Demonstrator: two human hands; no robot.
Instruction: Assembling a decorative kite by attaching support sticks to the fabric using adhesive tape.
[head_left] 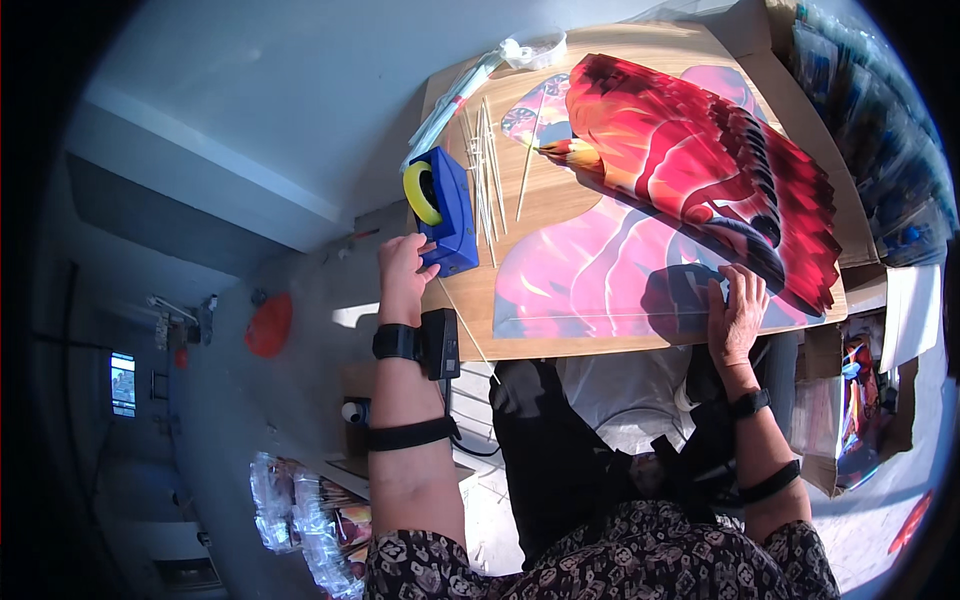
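My left hand [405,266] is at the near end of a blue tape dispenser [458,215] holding a yellow tape roll [421,194]. Its fingers are curled together against the dispenser; whatever lies between them is hidden. My right hand [738,308] rests with fingers stretched over a pale pink and grey printed sheet [570,275], close to the table's front edge. Across the sheet lies a bright red wing-shaped printed piece [670,150] with a yellowish pointed tip, just beyond my right fingers. Several thin wooden sticks [487,175] lie right of the dispenser.
On the wooden table [640,348], a bundle of pale strips [450,110] and a small clear bowl [535,48] stand at the far left. Packaged goods [885,120] fill a carton at right; another open carton [860,400] is below. Plastic-wrapped packs [305,510] lie lower left.
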